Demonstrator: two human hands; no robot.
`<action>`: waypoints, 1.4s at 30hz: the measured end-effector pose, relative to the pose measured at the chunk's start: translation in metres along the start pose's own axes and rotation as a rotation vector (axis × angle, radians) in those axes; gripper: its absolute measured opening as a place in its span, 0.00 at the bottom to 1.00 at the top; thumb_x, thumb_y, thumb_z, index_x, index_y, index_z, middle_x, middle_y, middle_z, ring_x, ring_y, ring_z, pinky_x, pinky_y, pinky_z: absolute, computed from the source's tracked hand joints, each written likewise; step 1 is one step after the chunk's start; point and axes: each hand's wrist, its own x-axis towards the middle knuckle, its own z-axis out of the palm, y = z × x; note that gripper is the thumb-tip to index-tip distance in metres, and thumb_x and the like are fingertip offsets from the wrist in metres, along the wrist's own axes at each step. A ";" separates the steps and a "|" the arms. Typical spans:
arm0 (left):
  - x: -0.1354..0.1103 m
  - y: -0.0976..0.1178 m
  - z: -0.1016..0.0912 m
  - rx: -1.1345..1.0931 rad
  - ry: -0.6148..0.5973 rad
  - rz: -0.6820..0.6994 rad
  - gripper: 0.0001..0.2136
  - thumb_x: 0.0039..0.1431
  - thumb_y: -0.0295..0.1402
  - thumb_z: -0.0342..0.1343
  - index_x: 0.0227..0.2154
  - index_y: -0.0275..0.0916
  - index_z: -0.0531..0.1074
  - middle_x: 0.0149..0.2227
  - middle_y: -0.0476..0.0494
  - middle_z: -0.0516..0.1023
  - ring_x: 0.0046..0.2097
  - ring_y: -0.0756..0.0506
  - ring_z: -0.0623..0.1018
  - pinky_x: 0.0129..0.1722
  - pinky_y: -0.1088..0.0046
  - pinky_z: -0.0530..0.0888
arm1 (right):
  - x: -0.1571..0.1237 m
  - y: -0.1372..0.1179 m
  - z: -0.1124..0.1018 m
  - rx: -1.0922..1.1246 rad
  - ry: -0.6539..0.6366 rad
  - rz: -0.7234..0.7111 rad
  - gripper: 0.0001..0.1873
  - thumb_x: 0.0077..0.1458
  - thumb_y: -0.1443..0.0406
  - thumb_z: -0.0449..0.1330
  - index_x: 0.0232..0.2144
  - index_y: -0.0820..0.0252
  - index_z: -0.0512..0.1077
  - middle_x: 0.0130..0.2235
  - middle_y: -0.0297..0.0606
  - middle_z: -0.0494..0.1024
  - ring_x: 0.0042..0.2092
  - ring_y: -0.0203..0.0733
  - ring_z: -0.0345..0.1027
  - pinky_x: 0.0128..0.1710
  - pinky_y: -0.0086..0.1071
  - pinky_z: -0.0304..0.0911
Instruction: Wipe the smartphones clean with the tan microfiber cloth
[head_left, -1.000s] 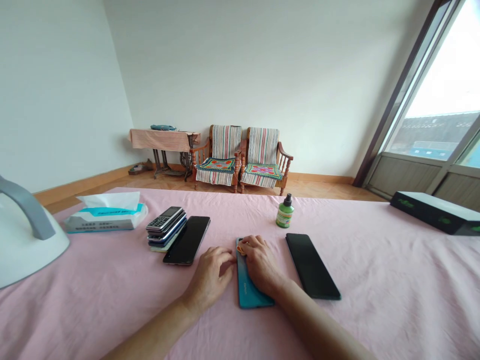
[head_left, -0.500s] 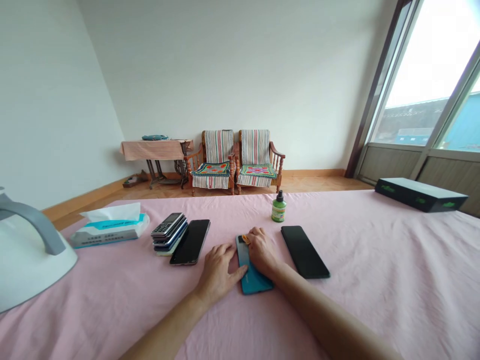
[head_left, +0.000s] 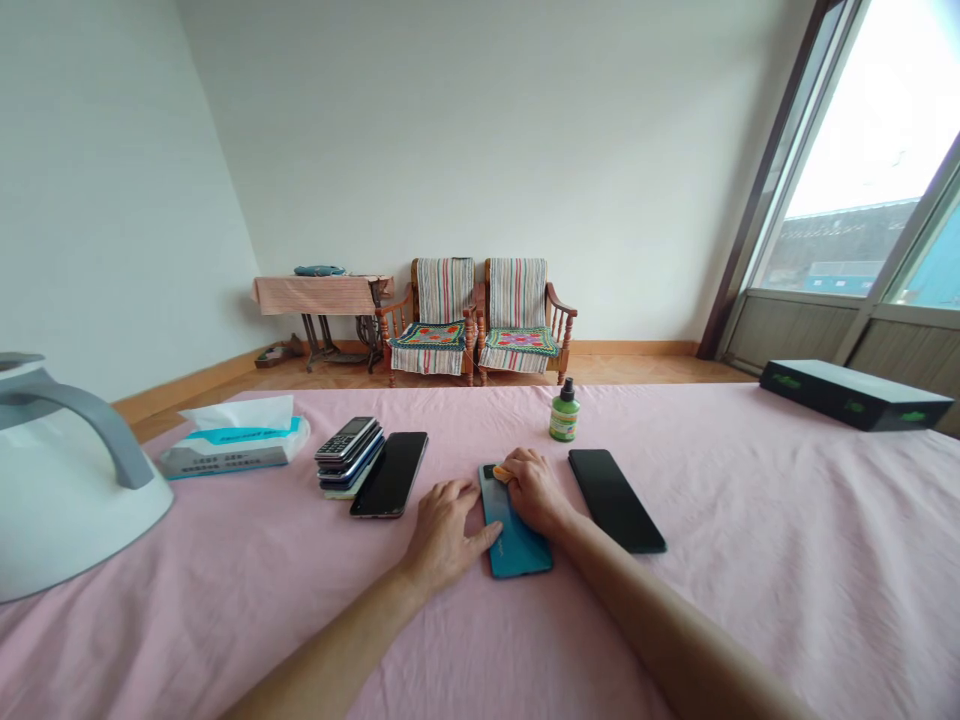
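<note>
A teal phone [head_left: 517,545] lies back up on the pink tablecloth [head_left: 750,540] in front of me. My left hand [head_left: 442,525] rests flat beside its left edge, fingers apart, thumb touching the phone. My right hand [head_left: 532,490] lies on the phone's upper half with its fingers closed on a small orange thing [head_left: 501,474] pressed against the phone near the camera end. A black phone [head_left: 615,498] lies just right of my right hand. A small green bottle [head_left: 564,412] stands behind it.
A stack of several phones [head_left: 349,456] and a black phone [head_left: 391,473] lie to the left, with a tissue pack [head_left: 236,442] beyond. A white appliance with a grey handle [head_left: 67,470] stands at far left. A dark box [head_left: 855,394] sits at far right.
My right hand has slid a little along the teal phone with the orange thing. The head camera shifted slightly; both hands stay at the phone.
</note>
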 end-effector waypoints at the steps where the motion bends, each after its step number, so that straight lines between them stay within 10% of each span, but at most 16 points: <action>1: 0.000 0.000 0.000 0.000 -0.003 0.000 0.20 0.54 0.44 0.60 0.47 0.38 0.74 0.49 0.36 0.74 0.51 0.34 0.71 0.50 0.56 0.67 | -0.001 0.000 -0.001 0.002 -0.003 -0.007 0.13 0.51 0.77 0.52 0.31 0.62 0.75 0.36 0.38 0.73 0.41 0.39 0.63 0.43 0.31 0.53; 24: -0.003 0.002 -0.004 -0.010 -0.020 0.018 0.20 0.55 0.43 0.58 0.47 0.37 0.73 0.48 0.36 0.74 0.50 0.35 0.72 0.51 0.58 0.67 | -0.005 -0.015 -0.004 -0.085 -0.011 -0.005 0.10 0.48 0.76 0.52 0.25 0.60 0.71 0.32 0.39 0.72 0.38 0.40 0.63 0.40 0.30 0.54; 42: -0.001 0.005 -0.007 -0.060 -0.041 -0.032 0.21 0.53 0.42 0.62 0.48 0.38 0.73 0.48 0.37 0.74 0.50 0.35 0.71 0.51 0.57 0.67 | 0.016 0.024 0.009 0.120 0.017 -0.045 0.16 0.43 0.79 0.51 0.27 0.62 0.76 0.32 0.39 0.72 0.37 0.40 0.65 0.40 0.31 0.58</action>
